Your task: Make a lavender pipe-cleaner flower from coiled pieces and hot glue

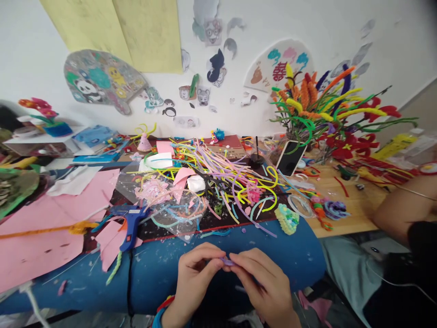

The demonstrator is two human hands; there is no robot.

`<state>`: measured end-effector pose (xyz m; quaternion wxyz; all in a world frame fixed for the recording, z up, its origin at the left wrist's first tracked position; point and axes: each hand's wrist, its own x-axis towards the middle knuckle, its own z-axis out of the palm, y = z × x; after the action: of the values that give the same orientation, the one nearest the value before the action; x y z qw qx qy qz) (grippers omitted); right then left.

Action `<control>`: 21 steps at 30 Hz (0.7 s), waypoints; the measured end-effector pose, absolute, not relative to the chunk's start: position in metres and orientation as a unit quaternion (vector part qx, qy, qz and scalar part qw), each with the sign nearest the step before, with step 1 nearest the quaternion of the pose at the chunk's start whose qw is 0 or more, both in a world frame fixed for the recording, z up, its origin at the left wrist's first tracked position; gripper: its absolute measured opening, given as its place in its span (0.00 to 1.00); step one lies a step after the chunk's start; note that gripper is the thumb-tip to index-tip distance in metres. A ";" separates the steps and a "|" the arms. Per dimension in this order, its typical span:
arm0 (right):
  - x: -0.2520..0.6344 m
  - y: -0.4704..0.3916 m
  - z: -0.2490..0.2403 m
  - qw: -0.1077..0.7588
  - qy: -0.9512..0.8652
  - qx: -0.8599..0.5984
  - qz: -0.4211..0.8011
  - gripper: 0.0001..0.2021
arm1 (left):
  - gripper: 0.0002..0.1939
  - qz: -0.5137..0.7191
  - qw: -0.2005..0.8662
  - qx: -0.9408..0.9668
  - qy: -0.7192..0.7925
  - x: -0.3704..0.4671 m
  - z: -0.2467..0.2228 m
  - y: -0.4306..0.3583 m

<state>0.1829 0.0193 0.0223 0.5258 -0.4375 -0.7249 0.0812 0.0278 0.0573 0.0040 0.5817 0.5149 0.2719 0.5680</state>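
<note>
Just off the blue padded table edge, my left hand (196, 278) and my right hand (264, 282) meet fingertip to fingertip. Both pinch a small purple piece (228, 261), mostly covered by the fingers, so its shape is hard to make out. Beyond the hands lies a large heap of pastel, yellow and pink pipe cleaners (221, 164) on a dark mat. A blue glue gun (133, 223) rests left of my hands, beside cut pink sheet pieces (111, 241). A yellow and mint fluffy piece (287, 218) sits on the mat's right side.
A phone (291, 157) leans upright before a bunch of pipe-cleaner flowers (314, 105). Another person's arm (406, 205) rests at the right. Large pink sheets (61, 223) cover the left side. A black cable (129, 282) hangs over the front edge.
</note>
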 end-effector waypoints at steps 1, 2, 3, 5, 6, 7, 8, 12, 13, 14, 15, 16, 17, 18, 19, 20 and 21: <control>0.184 0.019 0.024 0.526 -0.725 -0.435 0.094 0.07 | 0.04 0.570 0.580 0.519 0.263 0.027 0.005 0.058; 0.185 0.019 0.026 0.528 -0.724 -0.432 0.096 0.06 | 0.05 0.570 0.576 0.527 0.258 0.025 0.005 0.059; 0.186 0.019 0.027 0.529 -0.726 -0.431 0.090 0.06 | 0.05 0.568 0.571 0.535 0.256 0.024 0.006 0.060; 0.186 0.019 0.029 0.524 -0.733 -0.429 0.058 0.07 | 0.06 0.561 0.563 0.550 0.256 0.023 0.007 0.061; 0.185 0.018 0.029 0.519 -0.739 -0.429 0.035 0.08 | 0.07 0.557 0.562 0.555 0.257 0.022 0.007 0.061; 0.185 0.018 0.030 0.512 -0.744 -0.430 0.012 0.08 | 0.07 0.553 0.563 0.558 0.258 0.022 0.008 0.060; 0.185 0.018 0.030 0.505 -0.749 -0.429 -0.011 0.09 | 0.08 0.551 0.563 0.560 0.256 0.022 0.008 0.060; 0.188 0.015 0.028 0.469 -0.770 -0.421 -0.097 0.09 | 0.08 0.551 0.556 0.565 0.261 0.023 0.010 0.058; 0.190 0.015 0.028 0.457 -0.778 -0.417 -0.111 0.10 | 0.08 0.551 0.553 0.566 0.266 0.023 0.012 0.058; 0.192 0.014 0.028 0.443 -0.788 -0.411 -0.119 0.11 | 0.08 0.549 0.551 0.567 0.271 0.022 0.014 0.058; 0.194 0.013 0.027 0.431 -0.797 -0.403 -0.126 0.13 | 0.08 0.546 0.550 0.569 0.275 0.022 0.016 0.058; 0.195 0.013 0.027 0.421 -0.806 -0.393 -0.134 0.14 | 0.08 0.542 0.550 0.571 0.279 0.021 0.018 0.058; 0.197 0.013 0.028 0.412 -0.814 -0.385 -0.142 0.15 | 0.08 0.537 0.551 0.573 0.282 0.020 0.020 0.058; 0.198 0.012 0.028 0.405 -0.818 -0.381 -0.150 0.15 | 0.09 0.532 0.551 0.577 0.284 0.019 0.022 0.058; 0.198 0.012 0.029 0.400 -0.820 -0.379 -0.156 0.14 | 0.09 0.528 0.550 0.582 0.285 0.018 0.024 0.058; 0.197 0.013 0.029 0.399 -0.819 -0.380 -0.163 0.14 | 0.09 0.526 0.544 0.589 0.286 0.018 0.025 0.057; 0.196 0.013 0.029 0.400 -0.815 -0.384 -0.168 0.13 | 0.10 0.526 0.532 0.598 0.287 0.017 0.026 0.056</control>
<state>0.1962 0.0129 0.0294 0.4002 -0.3836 -0.8152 -0.1679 0.0173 0.0561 0.0258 0.5321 0.5984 0.2870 0.5257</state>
